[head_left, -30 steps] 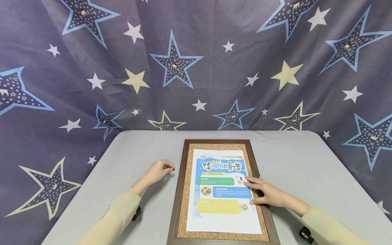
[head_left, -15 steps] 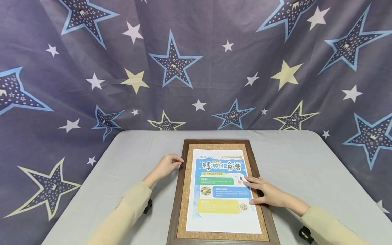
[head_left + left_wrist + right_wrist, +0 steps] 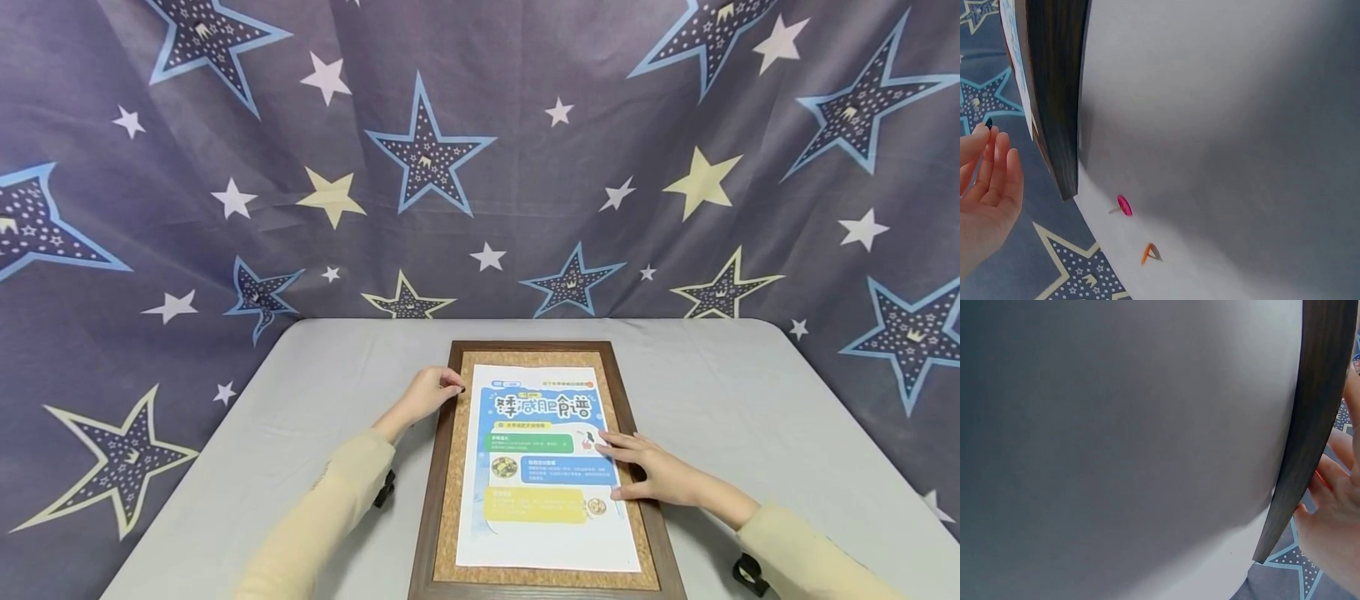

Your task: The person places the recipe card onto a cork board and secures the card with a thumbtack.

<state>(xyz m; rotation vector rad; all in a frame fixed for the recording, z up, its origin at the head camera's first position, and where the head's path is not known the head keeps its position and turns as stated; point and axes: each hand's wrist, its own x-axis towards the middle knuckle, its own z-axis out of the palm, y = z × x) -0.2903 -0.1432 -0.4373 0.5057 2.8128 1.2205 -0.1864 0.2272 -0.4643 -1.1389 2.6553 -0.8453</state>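
Note:
My left hand (image 3: 422,395) is over the upper left side of the brown-framed cork board (image 3: 446,467). Its thumb and fingertips pinch a small black thumbtack (image 3: 989,124), whose pin I cannot make out. A printed sheet (image 3: 555,546) with a blue header and green, blue and yellow blocks lies on the cork. On the sheet's right edge rest the spread fingers of my right hand (image 3: 660,477), with the palm over the frame's right side. The right wrist view shows part of that hand (image 3: 1335,506) beyond the dark frame edge (image 3: 1310,425).
In the left wrist view, a pink thumbtack (image 3: 1124,205) and a small orange piece (image 3: 1146,253), perhaps another tack, lie on the table beside the frame. The grey tabletop (image 3: 720,392) reaches back to a star-patterned curtain (image 3: 510,183).
My left hand has moved right and away from me, from beside the frame to over its left edge, carrying the black thumbtack. My right hand and the sheet have stayed still.

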